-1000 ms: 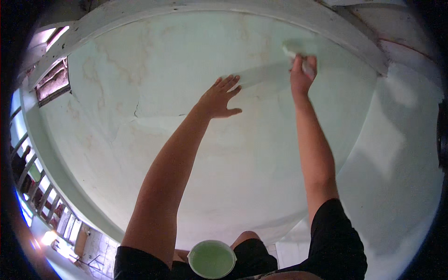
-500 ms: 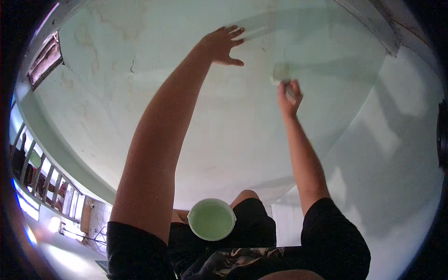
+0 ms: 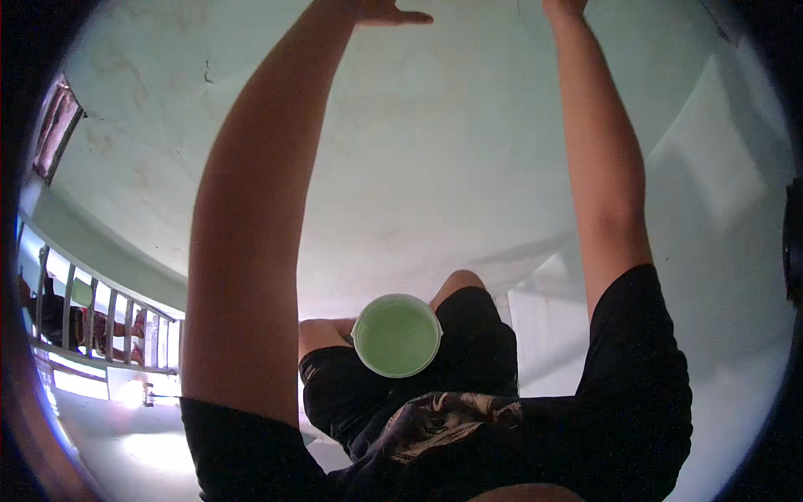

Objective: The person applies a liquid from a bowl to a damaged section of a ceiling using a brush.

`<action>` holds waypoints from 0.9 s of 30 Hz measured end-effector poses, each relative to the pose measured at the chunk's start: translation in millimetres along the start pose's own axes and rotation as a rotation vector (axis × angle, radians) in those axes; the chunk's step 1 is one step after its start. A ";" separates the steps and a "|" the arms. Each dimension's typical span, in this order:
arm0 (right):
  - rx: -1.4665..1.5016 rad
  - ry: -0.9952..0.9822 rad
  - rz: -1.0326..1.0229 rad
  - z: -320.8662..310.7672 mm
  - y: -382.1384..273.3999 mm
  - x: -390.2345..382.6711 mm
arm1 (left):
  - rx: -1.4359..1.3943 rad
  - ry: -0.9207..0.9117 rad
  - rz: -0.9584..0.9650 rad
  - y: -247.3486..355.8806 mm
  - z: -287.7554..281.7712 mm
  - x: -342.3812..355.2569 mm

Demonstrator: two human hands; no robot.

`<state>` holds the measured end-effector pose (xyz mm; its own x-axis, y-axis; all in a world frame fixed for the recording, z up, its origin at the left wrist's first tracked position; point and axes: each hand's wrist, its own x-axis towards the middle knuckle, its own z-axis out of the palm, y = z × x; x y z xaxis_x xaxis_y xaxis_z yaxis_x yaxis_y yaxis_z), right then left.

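My left hand (image 3: 386, 12) is at the upper edge beside the pale green painted wall (image 3: 452, 159). Its thumb sticks straight out and nothing shows in it; the other fingers are largely cut off. Farther right, only the heel of my right hand (image 3: 566, 7) comes into view, raised toward the same wall. Its fingers, and whatever they hold, lie beyond the picture. A small white-rimmed bucket (image 3: 397, 336) of light green paint rests upright at my lap, between my thighs, with neither hand touching it.
White side wall (image 3: 711, 243) at right meets the green one in a corner. At left are a metal railing (image 3: 109, 326), with a person (image 3: 54, 314) in dark clothing behind it, and a framed opening (image 3: 57, 125). A crack (image 3: 207, 74) marks the upper left wall.
Both hands have shifted up to the picture's top edge, the right one also rightward. The paintbrush held by my right hand earlier is out of view. The bucket appears higher in the picture.
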<state>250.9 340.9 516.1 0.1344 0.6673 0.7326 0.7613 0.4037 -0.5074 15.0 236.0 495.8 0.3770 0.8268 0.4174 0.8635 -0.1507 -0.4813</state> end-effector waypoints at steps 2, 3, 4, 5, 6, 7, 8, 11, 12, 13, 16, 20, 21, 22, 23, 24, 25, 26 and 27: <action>0.791 0.195 -0.199 -25.3 2.6 -15.8 | -0.124 0.055 0.014 15.9 15.8 9.3; 0.784 0.192 -0.192 -22.8 1.6 -24.1 | -0.099 0.056 0.011 16.3 11.1 13.7; 0.907 0.247 -0.234 -11.1 -2.5 -36.3 | -0.073 0.047 -0.001 10.6 3.4 11.1; 1.026 0.306 -0.279 -0.6 -1.4 -46.4 | -0.047 0.043 -0.011 5.9 -7.2 9.0; 0.856 0.369 -0.346 28.2 11.5 -56.7 | -0.040 0.046 0.004 0.4 -14.7 2.0; 0.887 0.332 -0.271 69.3 33.4 -93.1 | -0.053 0.015 -0.002 1.9 11.5 -5.6; 0.907 0.327 -0.234 82.4 55.9 -117.3 | -0.063 0.011 -0.032 3.2 8.4 -2.1; 0.616 0.226 0.028 142.5 128.0 -223.3 | -0.119 0.054 -0.043 -8.8 8.6 1.3; 0.681 0.151 0.113 155.1 149.5 -266.6 | -0.111 0.071 -0.006 -10.3 16.4 5.0; 0.693 0.106 0.114 162.6 188.8 -299.8 | -0.105 0.111 0.040 -5.1 25.3 19.6; 0.914 -0.050 0.410 161.2 205.4 -376.9 | 0.065 0.266 0.021 4.2 31.5 25.5; 1.111 -0.068 0.534 137.4 208.9 -431.0 | 0.045 0.320 0.039 18.0 31.6 6.1; 1.024 -0.057 0.515 127.6 206.6 -443.5 | 0.034 0.473 0.092 24.0 46.1 -1.6; 1.044 -0.075 0.590 115.9 211.1 -456.0 | -0.054 0.561 0.091 44.9 58.3 -14.3; 0.978 -0.062 0.600 104.1 217.6 -471.8 | -0.166 0.573 0.102 70.7 77.1 -35.7; 1.052 -0.047 0.620 86.0 204.5 -483.6 | -0.388 0.510 0.106 89.9 93.0 -68.4; 1.002 -0.146 0.739 64.0 201.1 -490.6 | -0.525 0.511 0.133 110.5 117.0 -101.1; 0.828 -0.071 0.487 54.9 206.5 -503.8 | -0.801 0.351 0.032 138.7 137.5 -134.4; 0.798 -0.068 0.476 53.1 204.4 -519.3 | -0.970 0.151 -0.052 156.0 148.9 -167.5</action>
<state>303.0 110.1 7.9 0.2638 0.8980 0.3522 -0.0288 0.3723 -0.9277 36.6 154.7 236.0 0.3111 0.7775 0.5465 0.7557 -0.5511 0.3538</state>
